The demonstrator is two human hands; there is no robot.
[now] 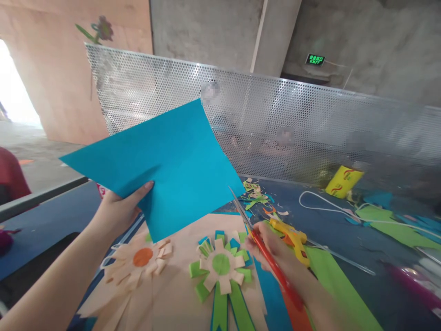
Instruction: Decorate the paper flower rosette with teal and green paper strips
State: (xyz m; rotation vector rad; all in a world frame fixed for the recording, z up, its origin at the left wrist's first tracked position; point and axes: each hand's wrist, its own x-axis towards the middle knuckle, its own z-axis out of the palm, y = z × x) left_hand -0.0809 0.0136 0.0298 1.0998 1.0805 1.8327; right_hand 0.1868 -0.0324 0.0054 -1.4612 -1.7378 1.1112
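My left hand (124,209) grips a sheet of blue felt or craft paper (172,161) near its lower left edge, thumb on the front, and holds it up above the table. My right hand (267,243) is closed around a pair of scissors (275,271) with red handles. Their blades point up and left, at the sheet's lower right edge; whether they touch it I cannot tell. Below lie a rosette (220,264) in green, cream and blue with green tails, and a cream rosette (143,257) with an orange centre, both on cream sheets.
A yellow glue gun (292,239) lies right of my right hand, beside a clear stick (344,262). Coloured scraps (257,195) are scattered behind. A perforated metal panel (292,119) bounds the table's far side. A yellow roll (344,181) and white cord (320,208) lie right.
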